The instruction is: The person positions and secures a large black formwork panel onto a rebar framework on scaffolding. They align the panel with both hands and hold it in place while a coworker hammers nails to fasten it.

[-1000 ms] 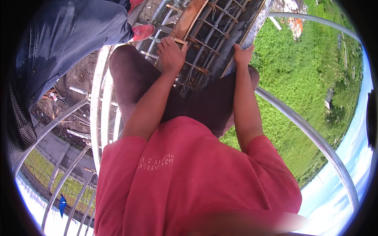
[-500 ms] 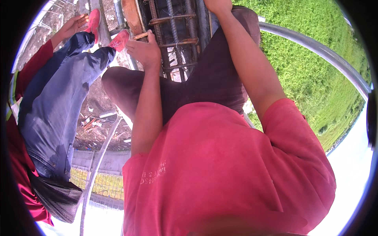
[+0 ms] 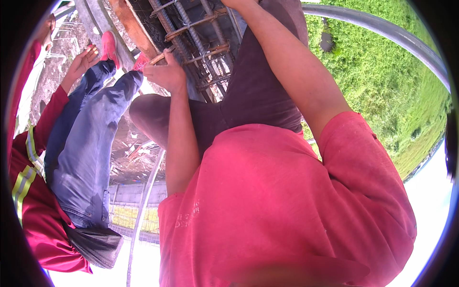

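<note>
My left hand (image 3: 165,75) is closed at the left side of a rebar cage, its finger and thumb around a short brown stick (image 3: 158,56); whether this is wood or a rusty bar is hard to see. Ribbed steel bars (image 3: 189,32) run lengthwise through the cage, crossed by rusty stirrups (image 3: 198,25). Beside them on the left stands a worn orange-brown board (image 3: 135,26). My right hand (image 3: 239,3) reaches the cage's far right side at the top edge of the view; its fingers are cut off there. My dark-trousered legs straddle the cage.
Close on my left is a co-worker in blue jeans (image 3: 86,148) and red shoes (image 3: 110,48), one hand (image 3: 83,61) held out with nothing visible in it. A curved metal pipe (image 3: 382,29) passes on the right above grass (image 3: 377,91). Debris lies on the ground below left.
The view has turned slightly, so the cage and board now look tilted and further left. My left hand keeps its place at the stick. The co-worker shows more fully.
</note>
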Demonstrator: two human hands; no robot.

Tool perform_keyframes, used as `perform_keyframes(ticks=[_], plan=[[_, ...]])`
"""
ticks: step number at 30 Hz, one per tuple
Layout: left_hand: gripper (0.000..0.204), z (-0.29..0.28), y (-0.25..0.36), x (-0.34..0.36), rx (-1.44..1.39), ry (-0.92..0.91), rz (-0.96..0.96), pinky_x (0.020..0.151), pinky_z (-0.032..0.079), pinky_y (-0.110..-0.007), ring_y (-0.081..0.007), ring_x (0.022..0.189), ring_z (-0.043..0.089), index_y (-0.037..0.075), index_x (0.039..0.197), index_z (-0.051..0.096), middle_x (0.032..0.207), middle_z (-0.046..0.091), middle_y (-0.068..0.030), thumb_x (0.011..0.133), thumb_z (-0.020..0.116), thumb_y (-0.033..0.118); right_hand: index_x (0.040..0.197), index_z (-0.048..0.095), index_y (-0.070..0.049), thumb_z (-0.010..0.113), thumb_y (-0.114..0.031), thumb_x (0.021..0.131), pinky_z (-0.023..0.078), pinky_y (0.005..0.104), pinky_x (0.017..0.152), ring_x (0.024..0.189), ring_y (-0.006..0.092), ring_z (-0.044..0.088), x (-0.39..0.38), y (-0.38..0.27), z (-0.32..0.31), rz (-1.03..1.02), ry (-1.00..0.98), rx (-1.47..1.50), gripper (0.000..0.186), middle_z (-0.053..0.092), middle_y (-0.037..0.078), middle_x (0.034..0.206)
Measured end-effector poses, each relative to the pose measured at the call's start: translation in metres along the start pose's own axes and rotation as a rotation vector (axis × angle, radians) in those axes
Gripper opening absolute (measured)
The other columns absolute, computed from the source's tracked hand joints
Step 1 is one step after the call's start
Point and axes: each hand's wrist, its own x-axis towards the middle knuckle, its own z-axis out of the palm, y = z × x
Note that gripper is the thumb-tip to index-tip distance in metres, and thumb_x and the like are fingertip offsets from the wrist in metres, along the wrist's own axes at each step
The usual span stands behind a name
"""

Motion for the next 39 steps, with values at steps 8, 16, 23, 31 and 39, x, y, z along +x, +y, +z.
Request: perform_keyframes(ticks=[8,16,23,31,39], plan=[[0.077,0.001,-0.006,-0.002,0.054,0.000,0.025,0.099,0.041,-0.058,-0.0477,0.113,0.051,-0.018,0.121,0.043,0.117,0.049,-0.0307,0.089,0.077,0.044,0.161,0.024,-0.005,0.079,-0.041,0.083,0.052,0.0504,0.100,0.117,0.0443,0.065,-0.012,-0.009,-0.020,0.057,-0.053,0.059,0.102,0.064,0.028,0.129],[0.075,0.001,-0.003,-0.001,0.019,0.010,0.026,0.100,0.040,-0.057,-0.0476,0.114,0.050,-0.016,0.121,0.044,0.118,0.049,-0.0305,0.089,0.078,0.043,0.161,0.024,-0.003,0.078,-0.040,0.083,0.052,0.0502,0.101,0.119,0.0432,0.064,-0.008,-0.009,-0.017,0.049,-0.052,0.046,0.102,0.064,0.028,0.129],[0.072,-0.001,-0.005,-0.007,-0.008,0.066,0.088,0.101,0.038,-0.057,-0.0464,0.115,0.047,-0.015,0.120,0.043,0.118,0.048,-0.0305,0.090,0.077,0.040,0.160,0.028,-0.001,0.078,-0.041,0.080,0.052,0.0485,0.102,0.121,0.0417,0.064,-0.011,-0.006,-0.015,0.044,-0.035,0.030,0.102,0.064,0.029,0.130],[0.068,-0.007,0.004,-0.005,0.036,0.019,0.047,0.101,0.038,-0.058,-0.0479,0.114,0.048,-0.015,0.118,0.044,0.117,0.049,-0.0315,0.090,0.076,0.037,0.160,0.028,0.000,0.078,-0.041,0.080,0.049,0.0482,0.106,0.124,0.0422,0.062,-0.003,0.002,-0.005,0.069,-0.041,-0.026,0.103,0.062,0.030,0.135],[0.060,-0.020,0.012,-0.010,0.001,0.023,-0.015,0.099,0.039,-0.058,-0.0466,0.112,0.048,-0.011,0.112,0.046,0.116,0.049,-0.0287,0.087,0.079,0.033,0.157,0.027,0.003,0.081,-0.044,0.078,0.049,0.0492,0.105,0.124,0.0459,0.061,0.005,0.021,0.012,-0.117,0.078,-0.122,0.106,0.060,0.033,0.134]])
